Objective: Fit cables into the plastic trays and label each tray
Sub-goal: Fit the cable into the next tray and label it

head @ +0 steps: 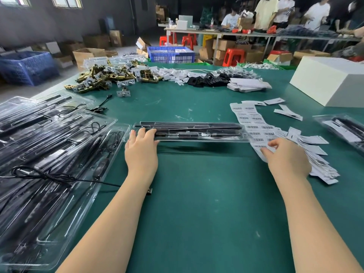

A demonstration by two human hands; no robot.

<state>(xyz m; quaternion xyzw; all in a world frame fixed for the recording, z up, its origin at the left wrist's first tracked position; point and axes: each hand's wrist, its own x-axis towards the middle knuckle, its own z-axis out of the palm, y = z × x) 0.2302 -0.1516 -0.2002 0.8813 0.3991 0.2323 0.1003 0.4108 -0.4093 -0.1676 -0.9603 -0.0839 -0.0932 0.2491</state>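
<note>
A green desk (197, 203) fills most of the view. At its left edge lies a big overlapping heap of clear plastic trays (49, 154) packed with black parts, and a loose black cable (59, 177) trails across the top of them toward the desk's middle. At the far right stands a white box (327, 79). Along the far side sits a pile of brass fittings (110, 75), with white tags and black pieces scattered just beside it.

Across the middle of the desk lies one long clear tray (189, 132), running left to right, with black parts seated in its slots. The left hand (141, 148) rests on the tray's left end, its fingers (146, 133) laid over the top face and only slightly bent; whether the thumb curls under the edge cannot be told.

Touching the tray's right end is a long sheet of barcode labels (254, 123), which runs from the far side down to the right hand (285, 156). That hand's fingers (272, 143) are curled and pinch at the sheet's near part. Beside the hand spreads a heap of spent white label backings (315, 150), and another filled tray (342, 129) lies at the right edge.
</note>
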